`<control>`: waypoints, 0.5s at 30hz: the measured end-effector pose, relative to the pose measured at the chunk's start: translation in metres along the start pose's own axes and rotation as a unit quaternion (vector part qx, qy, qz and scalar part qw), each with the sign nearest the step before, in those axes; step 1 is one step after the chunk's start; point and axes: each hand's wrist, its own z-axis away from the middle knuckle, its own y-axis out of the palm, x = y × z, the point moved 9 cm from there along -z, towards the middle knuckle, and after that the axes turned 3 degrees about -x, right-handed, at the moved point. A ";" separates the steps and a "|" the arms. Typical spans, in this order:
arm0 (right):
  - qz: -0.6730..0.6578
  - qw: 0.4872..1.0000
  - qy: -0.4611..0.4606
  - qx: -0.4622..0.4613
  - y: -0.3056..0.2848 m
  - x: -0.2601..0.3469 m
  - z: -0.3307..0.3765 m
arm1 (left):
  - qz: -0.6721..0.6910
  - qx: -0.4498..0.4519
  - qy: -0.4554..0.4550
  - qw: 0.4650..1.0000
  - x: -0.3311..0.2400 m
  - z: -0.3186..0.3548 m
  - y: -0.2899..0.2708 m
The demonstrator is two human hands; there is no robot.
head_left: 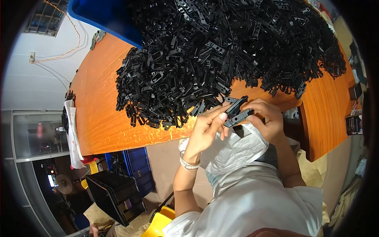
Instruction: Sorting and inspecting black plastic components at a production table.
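Note:
Just beyond the table's near edge, my left hand [206,125] grips a narrow black plastic part [238,103] between thumb and fingers. My right hand [269,118] pinches the end of another black plastic part [240,117], ribbed on top, right beside the first. The two parts touch or nearly touch; whether they are joined I cannot tell. Under both hands a crumpled white plastic bag [233,152] lies over my lap. Beyond them spreads a large heap of similar black plastic parts [177,75], its near edge close to my left fingers.
The heap covers much of an orange wooden table [98,98] with a worn near edge. A blue bin [102,19] tilts over the heap at the far left. Blue crates [140,170], a black crate [112,193] and a yellow chair [160,223] stand at the lower left. A phone [353,125] sits at the right edge.

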 end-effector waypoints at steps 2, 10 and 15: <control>-0.012 0.997 -0.049 -0.063 -0.004 0.010 0.004 | -0.061 -0.008 0.025 0.998 -0.007 0.006 0.007; -0.017 0.987 -0.041 -0.153 -0.005 0.010 0.020 | -0.226 -0.072 0.088 0.967 -0.017 0.016 0.009; 0.009 0.993 -0.055 -0.107 -0.006 0.010 0.016 | -0.216 -0.109 0.079 0.967 -0.006 0.020 0.009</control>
